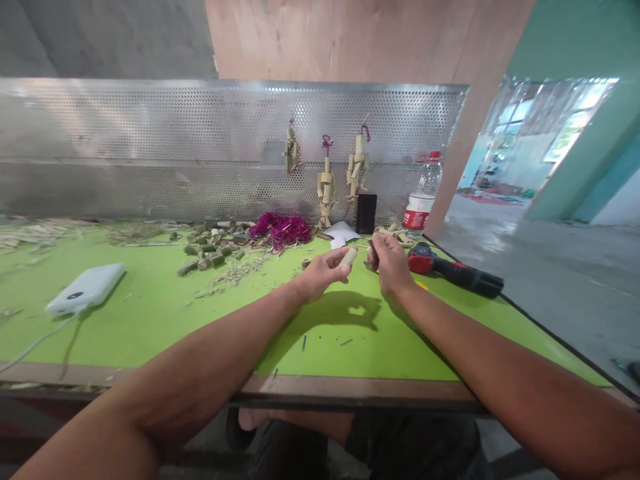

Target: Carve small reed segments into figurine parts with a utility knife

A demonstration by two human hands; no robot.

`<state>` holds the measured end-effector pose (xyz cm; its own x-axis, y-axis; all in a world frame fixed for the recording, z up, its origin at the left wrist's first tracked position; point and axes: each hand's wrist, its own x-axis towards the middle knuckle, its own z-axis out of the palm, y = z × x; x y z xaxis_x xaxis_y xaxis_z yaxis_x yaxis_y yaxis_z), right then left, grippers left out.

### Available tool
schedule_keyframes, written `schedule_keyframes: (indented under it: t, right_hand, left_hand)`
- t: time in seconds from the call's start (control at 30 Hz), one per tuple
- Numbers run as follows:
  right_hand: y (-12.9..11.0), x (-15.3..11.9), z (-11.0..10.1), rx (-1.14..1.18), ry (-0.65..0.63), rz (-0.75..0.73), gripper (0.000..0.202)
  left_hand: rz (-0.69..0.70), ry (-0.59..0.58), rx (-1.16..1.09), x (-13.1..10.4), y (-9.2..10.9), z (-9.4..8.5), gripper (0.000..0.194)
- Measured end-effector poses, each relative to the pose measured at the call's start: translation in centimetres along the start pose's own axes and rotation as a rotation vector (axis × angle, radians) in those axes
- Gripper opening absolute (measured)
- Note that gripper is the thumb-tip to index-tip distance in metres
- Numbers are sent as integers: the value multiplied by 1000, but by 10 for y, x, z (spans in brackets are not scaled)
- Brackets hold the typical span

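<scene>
Between the thumb and fingers of my left hand [327, 272] is a short pale wooden piece [349, 257], held above the green mat [320, 353]. Just to its right, my right hand [390, 261] is closed, its fingers pinched round something small and dark that I cannot make out. The hands are apart. A red and black power tool [457, 272] lies beside my right hand. Behind the hands are a white paper piece [341, 231] and a black box [367, 213].
Jointed wooden figures [326, 187] hang at the perforated metal panel [200, 147]. A bottle [421, 200] stands back right. Purple string [283, 230], cut wooden pieces [205, 257] and shavings lie left of centre. A white power bank [87, 288] with a cable lies far left.
</scene>
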<state>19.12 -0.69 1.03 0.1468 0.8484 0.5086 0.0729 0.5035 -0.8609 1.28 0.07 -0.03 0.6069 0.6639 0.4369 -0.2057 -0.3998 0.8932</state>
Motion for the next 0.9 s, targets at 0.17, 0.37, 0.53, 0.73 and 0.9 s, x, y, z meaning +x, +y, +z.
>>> schedule_keyframes:
  t: [0.17,0.37,0.53,0.73,0.9]
  right_hand:
    - [-3,-2,-6,318,-373,362,28]
    - [-14,-10,-3,360,-644,296,23]
    - [-17,-14,5,118,-662,207,29]
    - [-12,-11,3,117,-592,292,32]
    - [-18,-6,-1,-221,-306,-22,39]
  left_hand:
    - [106,60,352,1,-4,-12,64]
    - [191,23,525,3,-5,-17,63]
    - [252,15,679,4,-3,-17,53]
    - [207,1,689,2,3,-21,47]
    - [-7,-113,308,0,1,-19,51]
